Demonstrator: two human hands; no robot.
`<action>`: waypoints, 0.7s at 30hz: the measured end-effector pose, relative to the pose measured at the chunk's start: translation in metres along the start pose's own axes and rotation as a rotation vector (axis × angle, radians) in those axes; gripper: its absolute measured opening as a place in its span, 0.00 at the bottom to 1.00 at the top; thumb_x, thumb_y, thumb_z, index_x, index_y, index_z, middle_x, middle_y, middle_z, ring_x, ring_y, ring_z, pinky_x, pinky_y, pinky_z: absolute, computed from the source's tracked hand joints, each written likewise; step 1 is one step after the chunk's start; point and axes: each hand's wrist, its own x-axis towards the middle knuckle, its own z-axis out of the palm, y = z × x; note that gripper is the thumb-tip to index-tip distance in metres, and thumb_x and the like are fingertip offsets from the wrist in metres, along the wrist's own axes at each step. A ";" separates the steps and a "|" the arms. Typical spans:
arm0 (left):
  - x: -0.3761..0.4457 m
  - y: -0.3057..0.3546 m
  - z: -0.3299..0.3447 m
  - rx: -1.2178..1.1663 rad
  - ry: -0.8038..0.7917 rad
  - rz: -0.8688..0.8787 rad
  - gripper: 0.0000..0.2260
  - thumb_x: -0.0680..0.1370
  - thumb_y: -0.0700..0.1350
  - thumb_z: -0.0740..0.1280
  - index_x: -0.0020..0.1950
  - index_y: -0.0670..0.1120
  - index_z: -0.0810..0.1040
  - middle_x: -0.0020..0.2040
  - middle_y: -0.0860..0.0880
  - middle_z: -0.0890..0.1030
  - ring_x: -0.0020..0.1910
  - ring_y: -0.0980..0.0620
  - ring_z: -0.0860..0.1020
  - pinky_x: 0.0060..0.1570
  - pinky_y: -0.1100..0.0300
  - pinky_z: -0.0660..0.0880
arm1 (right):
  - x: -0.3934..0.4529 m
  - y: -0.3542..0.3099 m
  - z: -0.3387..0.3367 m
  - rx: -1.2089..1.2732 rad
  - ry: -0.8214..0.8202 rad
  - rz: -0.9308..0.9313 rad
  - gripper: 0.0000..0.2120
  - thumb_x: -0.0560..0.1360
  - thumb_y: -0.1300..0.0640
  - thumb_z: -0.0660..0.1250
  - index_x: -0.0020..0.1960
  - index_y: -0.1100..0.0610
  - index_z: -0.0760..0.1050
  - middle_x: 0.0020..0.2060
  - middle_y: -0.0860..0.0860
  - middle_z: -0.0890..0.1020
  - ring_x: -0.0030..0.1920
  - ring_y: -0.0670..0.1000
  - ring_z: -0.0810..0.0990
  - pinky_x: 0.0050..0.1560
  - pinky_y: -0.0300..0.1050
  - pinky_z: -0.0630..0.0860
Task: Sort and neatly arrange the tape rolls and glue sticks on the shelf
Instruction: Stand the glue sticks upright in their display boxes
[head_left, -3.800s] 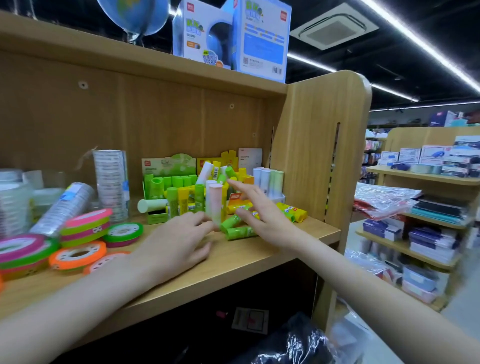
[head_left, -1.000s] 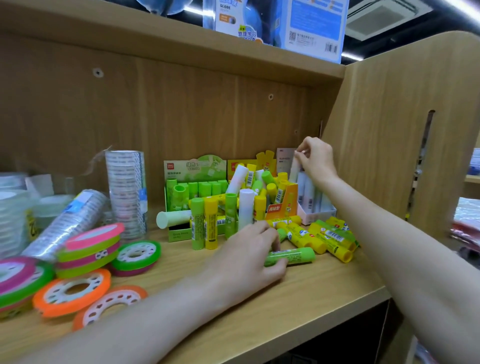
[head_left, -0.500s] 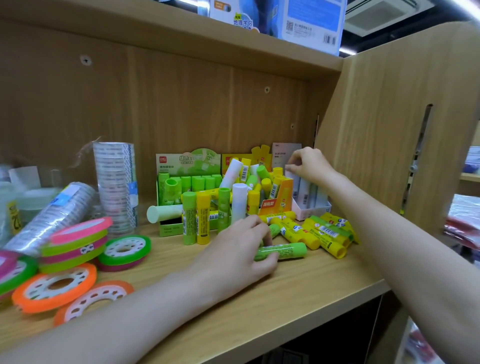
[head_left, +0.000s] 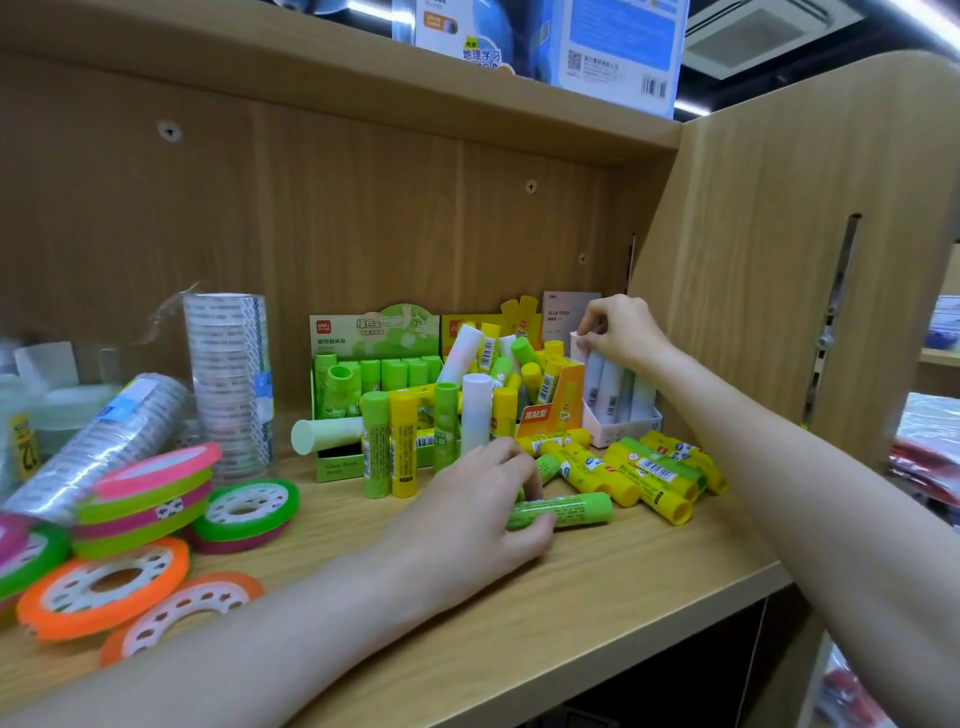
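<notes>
Left hand: the left hand (head_left: 470, 512) lies palm down on the shelf (head_left: 597, 613), fingers curled over one end of a green glue stick (head_left: 563, 510), which it holds against the board.
Green glue stick: lying flat, long axis running left to right along the shelf front; its free end points right, away from the left hand.
Right hand: the right hand (head_left: 621, 328) is raised at the back right corner, fingertips pinching the top of a pale glue stick (head_left: 592, 371) standing in the white display box (head_left: 626, 428).
Key relation: the loose yellow glue sticks (head_left: 649, 475) lie in a heap just right of the green stick, between the two hands, most of them slanting towards the front right. The left hand is nearer them; the right forearm passes above and just behind them.
Boxes behind: the green display box (head_left: 371, 358) with upright green sticks and the orange display box (head_left: 553, 410) stand behind the left hand, with several sticks standing loose in front.
Tape rolls: coloured tape rolls (head_left: 145, 499) and clear tape stacks (head_left: 231, 374) sit well to the left, untouched.
Judgement: glue-stick sorting is under way; the green stick likely belongs back-left, in the green box.
</notes>
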 end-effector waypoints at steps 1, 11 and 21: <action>0.000 0.000 0.000 0.001 0.000 -0.002 0.07 0.77 0.53 0.62 0.49 0.51 0.71 0.55 0.54 0.71 0.57 0.57 0.69 0.58 0.61 0.66 | 0.000 -0.001 0.001 -0.001 -0.012 0.007 0.02 0.74 0.63 0.68 0.42 0.61 0.78 0.43 0.55 0.78 0.45 0.51 0.75 0.45 0.46 0.73; 0.001 0.000 0.001 0.031 0.003 0.003 0.09 0.77 0.53 0.61 0.51 0.49 0.71 0.56 0.54 0.70 0.57 0.57 0.69 0.57 0.63 0.65 | -0.006 -0.002 0.000 -0.258 0.001 0.016 0.07 0.76 0.62 0.61 0.48 0.62 0.78 0.49 0.58 0.81 0.52 0.59 0.77 0.55 0.51 0.70; 0.001 -0.002 0.001 0.019 0.006 0.015 0.07 0.77 0.53 0.61 0.49 0.51 0.70 0.54 0.54 0.71 0.57 0.57 0.69 0.58 0.60 0.67 | 0.001 -0.016 0.001 -0.160 -0.085 0.017 0.04 0.74 0.59 0.68 0.45 0.61 0.77 0.47 0.59 0.80 0.51 0.58 0.77 0.48 0.48 0.73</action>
